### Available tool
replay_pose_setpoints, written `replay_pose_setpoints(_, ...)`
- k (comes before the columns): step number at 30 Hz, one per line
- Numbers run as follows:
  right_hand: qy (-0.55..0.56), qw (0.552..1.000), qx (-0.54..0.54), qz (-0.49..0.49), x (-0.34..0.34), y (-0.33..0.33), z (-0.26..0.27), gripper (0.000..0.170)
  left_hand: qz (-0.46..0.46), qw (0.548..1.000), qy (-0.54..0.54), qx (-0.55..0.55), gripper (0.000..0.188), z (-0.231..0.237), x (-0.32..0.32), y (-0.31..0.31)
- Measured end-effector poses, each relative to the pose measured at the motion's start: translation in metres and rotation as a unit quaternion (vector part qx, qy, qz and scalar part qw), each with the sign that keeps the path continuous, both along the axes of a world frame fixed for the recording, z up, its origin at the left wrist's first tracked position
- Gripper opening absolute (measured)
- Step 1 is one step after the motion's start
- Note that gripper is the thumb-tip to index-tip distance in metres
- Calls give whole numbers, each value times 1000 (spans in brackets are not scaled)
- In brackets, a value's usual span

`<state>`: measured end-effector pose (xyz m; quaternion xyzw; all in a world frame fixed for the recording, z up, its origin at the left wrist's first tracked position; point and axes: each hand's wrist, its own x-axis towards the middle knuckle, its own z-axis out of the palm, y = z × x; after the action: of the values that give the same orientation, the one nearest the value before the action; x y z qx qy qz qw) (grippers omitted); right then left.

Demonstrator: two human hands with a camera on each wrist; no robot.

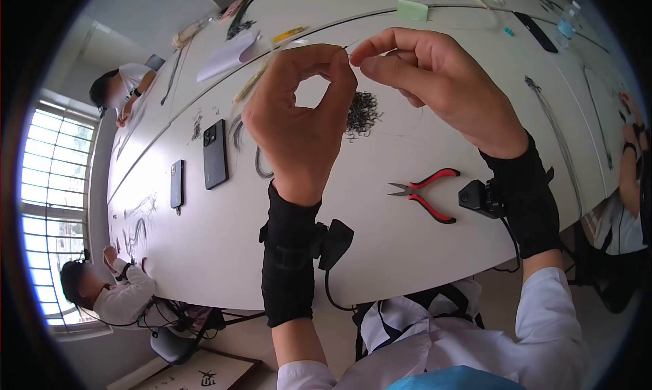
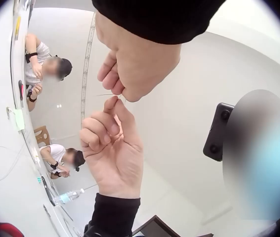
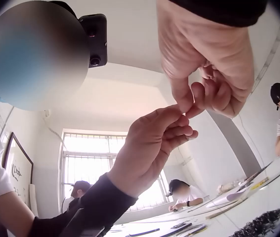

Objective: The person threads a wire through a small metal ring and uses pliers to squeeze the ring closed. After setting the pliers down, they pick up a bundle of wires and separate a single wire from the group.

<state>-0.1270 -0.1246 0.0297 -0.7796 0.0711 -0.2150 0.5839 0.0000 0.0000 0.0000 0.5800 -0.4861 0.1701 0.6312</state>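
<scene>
Raised above the table, my left hand [image 1: 295, 121] pinches a thin dark strand [image 1: 346, 47] between thumb and forefinger. My right hand [image 1: 438, 81] is beside it on the right, thumb and forefinger pinched at the strand's other side. In the left wrist view a fine length of the strand [image 2: 103, 95] sticks out where the fingertips of both hands nearly meet. The strand is too small to make out in the right wrist view. Below the hands lies a pile of short, dark, curled pieces [image 1: 363, 115], partly hidden by my left hand.
Red-handled pliers [image 1: 424, 196] lie on the white table [image 1: 380, 254] near my right wrist. Two phones, a large one [image 1: 215, 154] and a smaller one [image 1: 177, 184], are at the left. Further back are a green note [image 1: 412, 10] and a bottle [image 1: 568, 24]. Other people sit around the table.
</scene>
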Motion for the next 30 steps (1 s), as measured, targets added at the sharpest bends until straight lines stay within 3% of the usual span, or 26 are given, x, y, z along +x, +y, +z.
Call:
replay_pose_setpoints(2,-17,998,55,-7,1,5,0,29,8,1000,3,-5,14,0,-1,-1)
replay_pose_setpoints(8,-44,995,80,-38,2,6,-4,30,-3,999,-26,24,13,4,-4,0)
replay_pose_setpoints(23,-41,996,7,-80,5,0,-8,34,-20,996,-47,69,12,5,1,0)
replay_pose_setpoints(30,-36,997,40,-56,7,-1,-10,30,-58,993,54,89,11,9,-1,7)
